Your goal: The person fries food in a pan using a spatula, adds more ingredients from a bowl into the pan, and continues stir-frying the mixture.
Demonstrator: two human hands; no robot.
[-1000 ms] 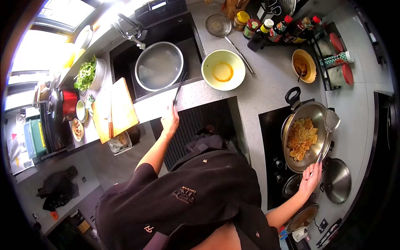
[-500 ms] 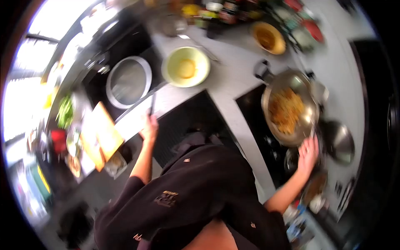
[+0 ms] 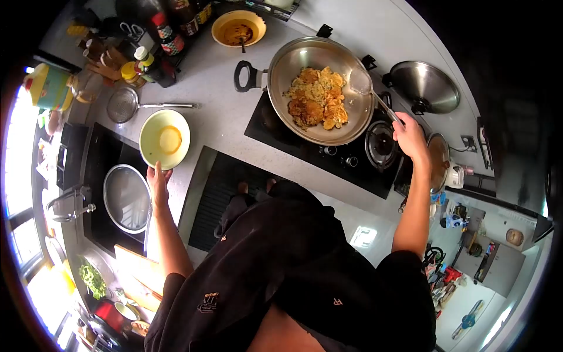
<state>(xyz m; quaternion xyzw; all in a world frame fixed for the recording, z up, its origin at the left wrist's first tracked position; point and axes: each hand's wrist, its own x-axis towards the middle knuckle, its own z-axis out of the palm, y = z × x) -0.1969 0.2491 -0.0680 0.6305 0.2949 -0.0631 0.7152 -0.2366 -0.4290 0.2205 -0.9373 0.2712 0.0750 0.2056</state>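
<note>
My left hand (image 3: pixel 158 185) has its fingers on the near rim of a pale green bowl (image 3: pixel 151 132), which has a little yellow liquid at its bottom. My right hand (image 3: pixel 410 139) is closed round the handle of a metal spatula (image 3: pixel 384 105). The spatula's head rests inside the right side of a wide steel pan (image 3: pixel 293 58) on the black stove (image 3: pixel 358 173). Browned, egg-like pieces (image 3: pixel 319 97) lie in the middle of the pan.
A strainer (image 3: pixel 122 105) lies beyond the bowl, near sauce bottles (image 3: pixel 155 69). The sink (image 3: pixel 97 176) holds a round basin (image 3: pixel 126 198). A sauce bowl (image 3: pixel 239 28) stands left of the pan. Lids (image 3: pixel 425 87) are at the right; a cutting board (image 3: pixel 138 267) is lower left.
The view has turned toward the stove. My left hand has left the dark chopsticks and taken hold of the green bowl. My right hand still grips the spatula at the pan.
</note>
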